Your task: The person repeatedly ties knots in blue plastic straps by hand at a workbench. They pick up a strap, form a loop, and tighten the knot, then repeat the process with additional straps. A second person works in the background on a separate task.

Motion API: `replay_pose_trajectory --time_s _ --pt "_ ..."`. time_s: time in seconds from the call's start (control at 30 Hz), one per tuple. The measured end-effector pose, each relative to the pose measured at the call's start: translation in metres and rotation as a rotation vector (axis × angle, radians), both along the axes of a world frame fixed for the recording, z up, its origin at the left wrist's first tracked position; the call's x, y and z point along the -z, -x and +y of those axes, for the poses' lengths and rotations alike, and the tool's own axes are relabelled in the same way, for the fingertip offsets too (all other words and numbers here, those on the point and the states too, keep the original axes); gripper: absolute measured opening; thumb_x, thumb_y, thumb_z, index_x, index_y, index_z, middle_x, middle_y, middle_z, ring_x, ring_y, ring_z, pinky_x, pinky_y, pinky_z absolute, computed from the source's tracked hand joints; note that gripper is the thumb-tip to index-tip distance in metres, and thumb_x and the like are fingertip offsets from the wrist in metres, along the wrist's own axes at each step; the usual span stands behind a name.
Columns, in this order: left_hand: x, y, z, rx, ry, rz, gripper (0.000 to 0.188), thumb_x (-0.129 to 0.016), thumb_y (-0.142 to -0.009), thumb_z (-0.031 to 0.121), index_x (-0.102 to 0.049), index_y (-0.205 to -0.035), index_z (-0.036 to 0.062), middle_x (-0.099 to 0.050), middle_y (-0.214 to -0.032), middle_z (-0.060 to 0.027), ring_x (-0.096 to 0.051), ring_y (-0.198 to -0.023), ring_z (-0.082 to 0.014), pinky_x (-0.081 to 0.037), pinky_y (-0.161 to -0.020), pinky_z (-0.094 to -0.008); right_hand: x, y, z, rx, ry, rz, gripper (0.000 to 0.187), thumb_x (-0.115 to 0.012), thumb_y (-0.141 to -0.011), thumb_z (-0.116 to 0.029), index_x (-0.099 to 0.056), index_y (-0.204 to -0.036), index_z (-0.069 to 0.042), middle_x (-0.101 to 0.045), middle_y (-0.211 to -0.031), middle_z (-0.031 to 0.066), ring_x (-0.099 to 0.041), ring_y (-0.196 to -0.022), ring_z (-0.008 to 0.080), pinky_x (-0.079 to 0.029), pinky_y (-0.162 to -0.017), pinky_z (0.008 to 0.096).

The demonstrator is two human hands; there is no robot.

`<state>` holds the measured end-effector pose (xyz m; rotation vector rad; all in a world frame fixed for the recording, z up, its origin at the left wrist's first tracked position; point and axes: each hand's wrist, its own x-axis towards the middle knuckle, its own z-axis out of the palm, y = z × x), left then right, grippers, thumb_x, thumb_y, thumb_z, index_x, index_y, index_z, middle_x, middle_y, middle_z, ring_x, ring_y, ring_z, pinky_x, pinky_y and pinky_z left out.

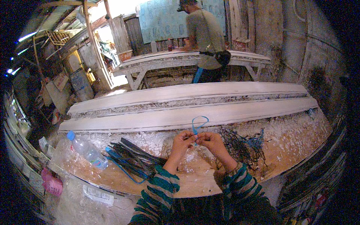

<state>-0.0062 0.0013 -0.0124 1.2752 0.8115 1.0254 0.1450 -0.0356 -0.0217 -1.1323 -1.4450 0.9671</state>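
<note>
Between my two hands is a thin blue strip (200, 117), its upper part bent into a loop that stands above my fingers. My left hand (183, 141) pinches the strip at the base of the loop. From the other side, my right hand (210, 141) pinches it too, fingertips touching those of the left. A bundle of flat black strips (133, 155) with a few blue ones lies left of my left forearm. Right of my right hand spreads a tangled heap of thin black loops (238, 146), with some blue loops (257, 140) among them.
A clear plastic bottle (87, 150) with a blue cap lies at the left of the plaster-spattered wooden table (195, 180). Two long white moulded lengths (187, 112) stretch across its far side. Beyond, a person (208, 33) stands at another long bench (161, 58).
</note>
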Motion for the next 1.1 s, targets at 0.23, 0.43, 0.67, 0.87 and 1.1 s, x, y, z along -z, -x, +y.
replay_pose_trajectory --time_s 0.23,0.43,0.67,0.87,1.1 --pt "-0.001 0.001 0.000 0.014 -0.029 0.001 0.016 -0.064 -0.074 0.014 -0.056 -0.085 0.0048 -0.059 -0.074 -0.0025 -0.055 -0.064 -0.0092 -0.046 -0.049 -0.0215 0.005 0.000 0.004 0.024 -0.027 -0.030 0.018 -0.059 -0.075 -0.008 -0.060 -0.092 0.000 -0.062 -0.080 0.0031 -0.056 -0.072 0.0089 -0.045 -0.067 0.0222" --pt "-0.001 0.000 0.000 0.046 -0.071 0.007 0.020 -0.066 -0.072 0.014 -0.055 -0.086 0.0045 -0.060 -0.076 -0.0035 -0.056 -0.064 -0.0099 -0.046 -0.049 -0.0212 0.002 0.002 0.001 0.062 0.000 -0.017 0.020 -0.060 -0.078 -0.014 -0.060 -0.092 0.000 -0.061 -0.079 0.0036 -0.055 -0.070 0.0082 -0.045 -0.066 0.0223" --pt "-0.001 0.001 0.000 0.055 -0.100 0.035 0.019 -0.066 -0.072 0.014 -0.056 -0.086 0.0046 -0.061 -0.075 -0.0032 -0.056 -0.062 -0.0098 -0.045 -0.047 -0.0205 0.004 0.003 0.002 0.044 -0.026 0.080 0.018 -0.060 -0.077 -0.009 -0.054 -0.092 -0.001 -0.058 -0.076 0.0035 -0.056 -0.070 0.0109 -0.046 -0.064 0.0234" --pt "0.003 0.003 0.004 0.056 -0.038 0.060 0.014 -0.062 -0.075 0.013 -0.057 -0.085 0.0045 -0.060 -0.074 -0.0027 -0.056 -0.062 -0.0096 -0.044 -0.048 -0.0210 0.015 0.001 0.007 -0.011 -0.106 0.160 0.014 -0.058 -0.077 -0.005 -0.051 -0.089 -0.002 -0.055 -0.074 0.0043 -0.055 -0.069 0.0127 -0.046 -0.064 0.0240" --pt "0.003 0.005 0.004 0.037 0.155 -0.076 0.011 -0.059 -0.077 0.017 -0.058 -0.082 0.0069 -0.059 -0.076 -0.0009 -0.054 -0.065 -0.0107 -0.042 -0.052 -0.0235 0.002 0.002 0.001 -0.010 -0.093 -0.171 0.008 -0.057 -0.076 -0.002 -0.061 -0.083 -0.002 -0.058 -0.076 0.0028 -0.054 -0.073 0.0112 -0.044 -0.068 0.0256"
